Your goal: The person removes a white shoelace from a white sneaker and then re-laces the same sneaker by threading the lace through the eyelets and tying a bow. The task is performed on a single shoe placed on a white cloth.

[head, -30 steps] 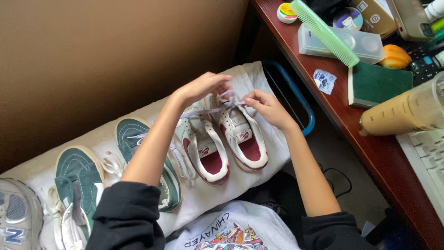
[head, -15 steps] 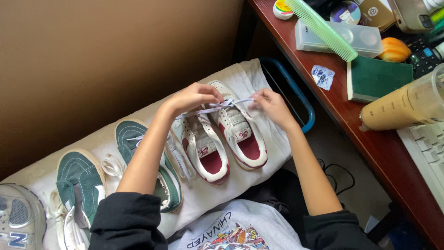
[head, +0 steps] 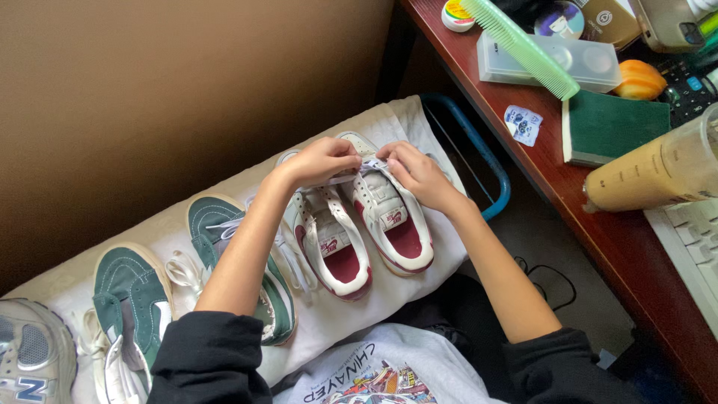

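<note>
Hands (head: pixel 374 166) now closer; sneaker (head: pixel 389 213) toe seemingly wallward.

White sneakers (head: pixel 374 224) are lined in maroon, with pale laces (head: pixel 345 178). Green sneakers (head: pixel 202 277) are trimmed in white. A grey shoe (head: pixel 34 352) carries blue lettering. The counter (head: pixel 598 202) is reddish-brown; the comb (head: pixel 523 46) is mint green, the book (head: pixel 617 127) dark green.
</note>
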